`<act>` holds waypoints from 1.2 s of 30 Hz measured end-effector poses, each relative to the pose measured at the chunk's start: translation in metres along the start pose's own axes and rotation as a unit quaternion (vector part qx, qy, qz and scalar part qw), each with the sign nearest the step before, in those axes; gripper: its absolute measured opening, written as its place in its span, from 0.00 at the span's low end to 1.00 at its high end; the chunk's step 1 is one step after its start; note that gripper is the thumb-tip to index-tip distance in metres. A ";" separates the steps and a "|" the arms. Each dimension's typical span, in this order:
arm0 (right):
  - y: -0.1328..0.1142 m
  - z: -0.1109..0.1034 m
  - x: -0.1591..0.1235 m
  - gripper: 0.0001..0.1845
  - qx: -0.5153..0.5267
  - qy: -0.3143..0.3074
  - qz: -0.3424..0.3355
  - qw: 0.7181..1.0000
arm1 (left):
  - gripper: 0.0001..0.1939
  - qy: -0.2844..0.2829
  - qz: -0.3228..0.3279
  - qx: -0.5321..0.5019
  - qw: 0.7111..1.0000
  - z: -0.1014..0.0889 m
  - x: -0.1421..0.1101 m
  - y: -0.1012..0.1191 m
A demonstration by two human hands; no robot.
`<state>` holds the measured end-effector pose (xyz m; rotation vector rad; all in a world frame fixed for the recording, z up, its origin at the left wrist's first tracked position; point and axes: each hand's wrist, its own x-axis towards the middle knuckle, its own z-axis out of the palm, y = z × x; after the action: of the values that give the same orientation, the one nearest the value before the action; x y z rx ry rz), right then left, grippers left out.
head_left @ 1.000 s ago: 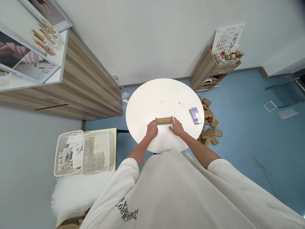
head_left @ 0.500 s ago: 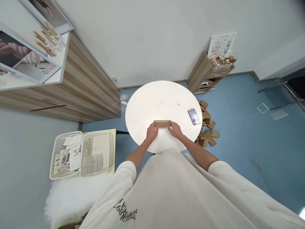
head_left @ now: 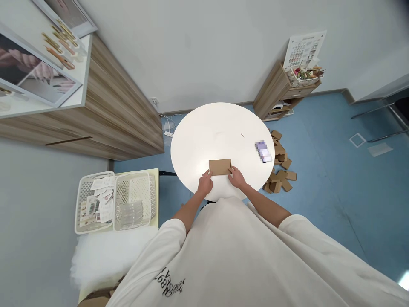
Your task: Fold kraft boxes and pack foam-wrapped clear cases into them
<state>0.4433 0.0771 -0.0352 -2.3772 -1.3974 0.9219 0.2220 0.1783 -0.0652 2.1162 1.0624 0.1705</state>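
A small brown cardboard box [head_left: 220, 167] is at the near half of the round white table [head_left: 204, 128], its broad face turned up toward me. My left hand [head_left: 205, 182] grips the box at its left end, fingertips at the near left corner. At the opposite end, my right hand [head_left: 237, 177] holds the near right corner between thumb and fingers. The undersides of the box and some fingertips are hidden. Off to the right on the same table lies a pixelated purple phone-like object [head_left: 263, 152].
Many cardboard boxes [head_left: 281, 175] are heaped on the blue floor right of the table. White baskets [head_left: 132, 202] with papers and clear plastic pieces stand at left, beside white fluffy material [head_left: 108, 256]. A wooden cabinet [head_left: 128, 98] rises at left; a small shelf unit [head_left: 275, 94] stands behind right.
The box has turned in my hands, from its narrow side showing to its broad face showing. Both hands have shifted slightly nearer to me at its ends.
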 end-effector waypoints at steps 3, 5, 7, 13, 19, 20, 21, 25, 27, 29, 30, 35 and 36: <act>-0.001 0.000 0.000 0.27 -0.001 0.003 0.000 1.000 | 0.31 -0.014 -0.003 0.004 1.000 -0.006 0.002 0.000; -0.002 -0.001 0.001 0.26 0.001 0.005 0.002 1.000 | 0.29 -0.018 -0.006 0.002 1.000 -0.009 0.005 0.001; -0.004 -0.002 0.004 0.23 0.009 0.015 0.006 1.000 | 0.27 -0.017 -0.012 -0.007 1.000 -0.012 0.011 0.005; -0.019 -0.003 0.019 0.15 0.114 0.049 0.081 0.989 | 0.27 -0.027 -0.127 -0.127 0.983 -0.022 0.038 0.023; -0.022 -0.001 0.012 0.22 0.207 0.081 0.151 0.963 | 0.31 -0.042 -0.138 -0.206 0.968 -0.034 0.041 0.027; -0.022 -0.001 0.010 0.23 0.220 0.085 0.149 0.960 | 0.32 -0.041 -0.135 -0.211 0.967 -0.035 0.041 0.028; -0.022 -0.002 0.007 0.25 0.230 0.091 0.146 0.958 | 0.33 -0.039 -0.132 -0.216 0.967 -0.035 0.040 0.028; -0.022 -0.007 0.000 0.34 0.249 0.116 0.151 0.950 | 0.36 -0.033 -0.126 -0.222 0.966 -0.035 0.041 0.035; -0.022 -0.011 -0.001 0.37 0.251 0.120 0.157 0.947 | 0.38 -0.032 -0.126 -0.223 0.966 -0.035 0.043 0.040; -0.020 -0.015 -0.003 0.38 0.255 0.121 0.158 0.946 | 0.39 -0.031 -0.125 -0.227 0.965 -0.034 0.044 0.045; -0.019 -0.017 -0.004 0.38 0.257 0.123 0.159 0.945 | 0.40 -0.031 -0.123 -0.229 0.965 -0.034 0.045 0.048; -0.007 -0.026 -0.006 0.33 0.274 0.138 0.152 0.940 | 0.39 -0.026 -0.101 -0.233 0.967 -0.029 0.049 0.065; -0.004 -0.028 -0.006 0.32 0.278 0.141 0.150 0.938 | 0.39 -0.024 -0.099 -0.232 0.967 -0.028 0.051 0.069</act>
<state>0.4560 0.0776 -0.0089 -2.1842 -0.5747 0.8549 0.2870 0.2053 -0.0090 1.5797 1.0776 0.2425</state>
